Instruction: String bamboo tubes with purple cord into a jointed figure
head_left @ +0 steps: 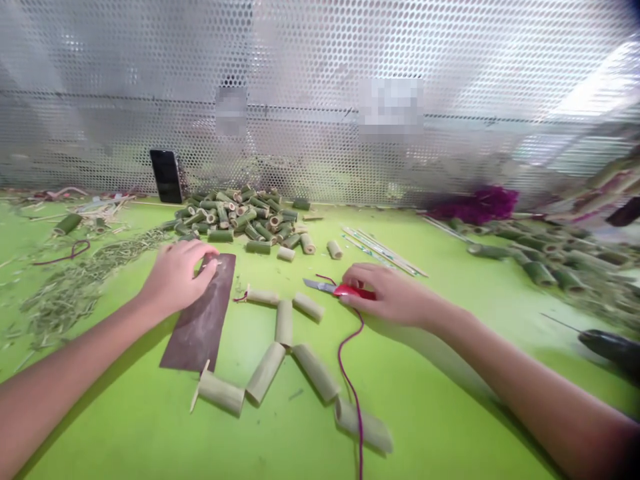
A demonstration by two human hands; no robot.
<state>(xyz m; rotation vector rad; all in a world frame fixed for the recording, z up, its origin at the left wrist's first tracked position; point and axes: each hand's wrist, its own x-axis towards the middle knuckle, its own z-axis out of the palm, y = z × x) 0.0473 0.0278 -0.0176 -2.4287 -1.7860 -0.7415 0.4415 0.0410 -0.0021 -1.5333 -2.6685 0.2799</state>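
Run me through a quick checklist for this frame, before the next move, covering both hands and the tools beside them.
1. Right hand on the red-handled utility knife: ok, fingers lie over the handle.
2. Steel blade clear of the fingers: ok, it points away from the hand.
3. Thin purple cord clear of the blade: not ok, it runs close beside it.
4. Left hand on the dark brown rectangular abrasive sheet: ok, resting at its top end.
5. Anything held under the left fingers: cannot tell.
6. Pale cut bamboo tubes clear of both hands: ok.
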